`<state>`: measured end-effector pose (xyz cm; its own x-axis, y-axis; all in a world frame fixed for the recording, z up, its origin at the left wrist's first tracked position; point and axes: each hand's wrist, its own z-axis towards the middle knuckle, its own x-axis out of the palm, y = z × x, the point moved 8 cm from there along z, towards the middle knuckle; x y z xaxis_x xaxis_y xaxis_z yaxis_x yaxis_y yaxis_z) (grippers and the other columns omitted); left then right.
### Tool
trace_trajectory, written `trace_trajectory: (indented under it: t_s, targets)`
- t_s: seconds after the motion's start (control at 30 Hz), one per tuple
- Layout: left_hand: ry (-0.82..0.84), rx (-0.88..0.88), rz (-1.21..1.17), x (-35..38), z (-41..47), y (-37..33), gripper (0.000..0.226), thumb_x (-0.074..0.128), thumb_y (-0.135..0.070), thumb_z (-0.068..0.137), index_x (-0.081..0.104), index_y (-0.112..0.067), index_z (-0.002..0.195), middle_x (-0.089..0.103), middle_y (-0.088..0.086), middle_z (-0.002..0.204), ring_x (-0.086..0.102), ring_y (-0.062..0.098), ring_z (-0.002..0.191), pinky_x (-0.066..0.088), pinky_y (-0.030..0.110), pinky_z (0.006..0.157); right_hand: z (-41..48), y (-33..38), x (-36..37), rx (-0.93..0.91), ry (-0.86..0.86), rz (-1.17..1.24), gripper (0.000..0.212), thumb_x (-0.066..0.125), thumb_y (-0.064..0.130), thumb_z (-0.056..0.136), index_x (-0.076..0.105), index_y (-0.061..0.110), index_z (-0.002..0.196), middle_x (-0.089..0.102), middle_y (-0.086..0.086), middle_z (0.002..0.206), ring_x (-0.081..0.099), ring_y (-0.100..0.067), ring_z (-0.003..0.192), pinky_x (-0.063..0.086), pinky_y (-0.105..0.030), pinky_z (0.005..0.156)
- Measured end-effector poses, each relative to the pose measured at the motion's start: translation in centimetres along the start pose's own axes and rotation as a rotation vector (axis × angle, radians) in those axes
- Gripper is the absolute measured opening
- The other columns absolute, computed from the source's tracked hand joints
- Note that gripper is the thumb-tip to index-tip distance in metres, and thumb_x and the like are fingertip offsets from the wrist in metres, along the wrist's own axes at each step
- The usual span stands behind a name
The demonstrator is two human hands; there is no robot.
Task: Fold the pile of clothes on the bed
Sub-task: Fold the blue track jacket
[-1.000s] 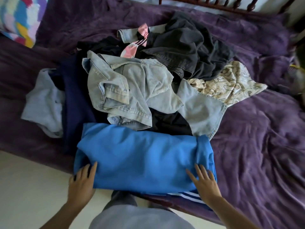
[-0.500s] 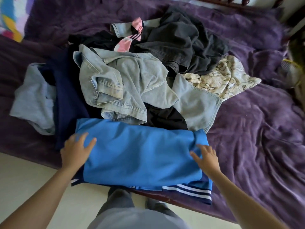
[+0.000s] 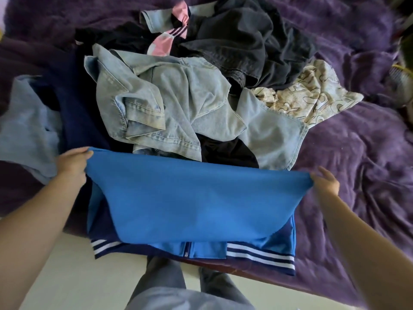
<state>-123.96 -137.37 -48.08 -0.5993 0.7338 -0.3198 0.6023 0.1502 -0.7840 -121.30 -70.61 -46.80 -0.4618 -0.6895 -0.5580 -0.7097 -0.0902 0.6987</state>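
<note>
Left hand (image 3: 72, 167) curled round the far-left corner of the blue jacket (image 3: 196, 202). Jacket sits at the near edge of the bed (image 3: 362, 166), far edge lifted, striped hem flat. Unfolded pile (image 3: 161, 101) just behind. Right hand (image 3: 326, 182) pinches the far-right corner. Fabric looks light, soft, sags mid-span: grip corners, keep it taut.

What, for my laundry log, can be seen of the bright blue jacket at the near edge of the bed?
The blue jacket looks like smooth sportswear knit: bright blue, with a central zip and a navy hem striped white. Its lower part lies on the near edge of the bed; its upper layer is lifted, stretched between the left hand and right hand, each gripping a corner.
</note>
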Motion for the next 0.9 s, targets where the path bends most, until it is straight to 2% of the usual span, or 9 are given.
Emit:
trace_trajectory:
  t_s: [0.07, 0.17, 0.27, 0.33, 0.4, 0.47, 0.53, 0.73, 0.9]
  targets:
    - [-0.05, 0.071, 0.109, 1.0, -1.1, -0.7, 0.021, 0.053, -0.01, 0.093, 0.061, -0.008, 0.112, 0.072, -0.013, 0.073, 0.061, 0.015, 0.082, 0.05, 0.022, 0.07, -1.1, -0.4, 1.6, 0.007, 0.081, -0.17, 0.062, 0.051, 0.026, 0.095, 0.023, 0.014, 0.149, 0.047, -0.014, 0.127, 0.063, -0.015, 0.086, 0.052, -0.014, 0.066]
    - [-0.145, 0.477, 0.696, 2.5, -5.6, -2.0, 0.055, 0.055, -0.02, 0.09, 0.038, -0.002, 0.138, 0.044, 0.024, 0.138, 0.039, 0.043, 0.126, 0.035, 0.05, 0.1, -5.4, -0.8, 3.1, -0.132, 0.022, -0.67, 0.063, 0.044, 0.041, 0.095, 0.021, 0.017, 0.148, 0.026, -0.021, 0.149, 0.027, -0.035, 0.136, 0.026, -0.046, 0.108]
    - [0.032, 1.019, 0.953, 6.4, -14.4, 0.9, 0.057, 0.047, -0.03, 0.085, 0.04, -0.004, 0.135, 0.036, 0.032, 0.139, 0.034, 0.049, 0.124, 0.037, 0.059, 0.094, -13.2, -1.0, 8.2, -0.887, 0.174, -0.974, 0.049, 0.051, 0.035, 0.085, 0.05, 0.016, 0.13, 0.052, -0.024, 0.131, 0.053, -0.041, 0.118, 0.048, -0.049, 0.086]
    - [0.267, 1.208, 1.176, 8.8, -18.6, 6.4, 0.054, 0.039, -0.037, 0.082, 0.042, -0.014, 0.131, 0.038, 0.028, 0.139, 0.034, 0.045, 0.123, 0.042, 0.061, 0.089, -16.2, -5.8, 11.0, -1.046, 0.463, -1.239, 0.059, 0.067, 0.041, 0.067, 0.047, 0.025, 0.12, 0.063, -0.017, 0.118, 0.065, -0.034, 0.101, 0.055, -0.041, 0.07]
    - [0.442, 1.128, 1.414, 9.3, -19.5, 11.0, 0.055, 0.035, -0.043, 0.079, 0.049, -0.02, 0.127, 0.038, 0.021, 0.138, 0.033, 0.041, 0.124, 0.042, 0.064, 0.087, -16.4, -8.4, 10.6, -0.842, 0.556, -1.342, 0.076, 0.073, 0.048, 0.07, 0.037, 0.027, 0.134, 0.048, -0.014, 0.139, 0.051, -0.031, 0.123, 0.048, -0.045, 0.089]
    - [0.5, 1.002, 1.574, 8.5, -18.5, 13.1, 0.057, 0.035, -0.048, 0.077, 0.059, -0.022, 0.121, 0.047, 0.018, 0.135, 0.036, 0.037, 0.124, 0.037, 0.063, 0.091, -14.2, -10.3, 7.9, -0.551, 0.476, -1.293, 0.063, 0.045, 0.05, 0.092, 0.017, 0.036, 0.147, 0.009, -0.006, 0.157, 0.011, -0.028, 0.145, 0.021, -0.049, 0.112]
    - [0.526, 0.972, 1.678, 7.9, -17.5, 13.7, 0.058, 0.035, -0.051, 0.077, 0.063, -0.023, 0.119, 0.054, 0.015, 0.132, 0.037, 0.033, 0.123, 0.029, 0.061, 0.094, -12.5, -11.4, 4.8, -0.3, 0.38, -1.21, 0.059, 0.037, 0.051, 0.095, 0.011, 0.041, 0.147, -0.001, -0.005, 0.158, -0.001, -0.029, 0.145, 0.013, -0.049, 0.114]
    - [0.502, 0.887, 1.614, 8.3, -18.0, 12.5, 0.06, 0.082, -0.041, 0.06, 0.068, -0.018, 0.113, 0.06, 0.017, 0.125, 0.054, 0.04, 0.116, 0.049, 0.059, 0.08, -9.7, -15.1, -0.1, 0.228, 0.178, -0.529, 0.095, 0.064, 0.049, 0.081, 0.006, 0.017, 0.15, 0.022, -0.021, 0.151, 0.025, -0.042, 0.136, 0.026, -0.055, 0.109]
    - [0.586, 1.152, 1.423, 9.3, -23.1, 13.0, 0.049, 0.042, -0.04, 0.078, 0.044, -0.023, 0.123, 0.06, 0.014, 0.125, 0.038, 0.032, 0.119, 0.054, 0.05, 0.078, -8.3, -14.7, 1.6, 0.254, 0.187, -0.27, 0.09, 0.074, 0.038, 0.076, 0.024, 0.004, 0.143, 0.041, -0.016, 0.14, 0.043, -0.037, 0.126, 0.039, -0.047, 0.103]
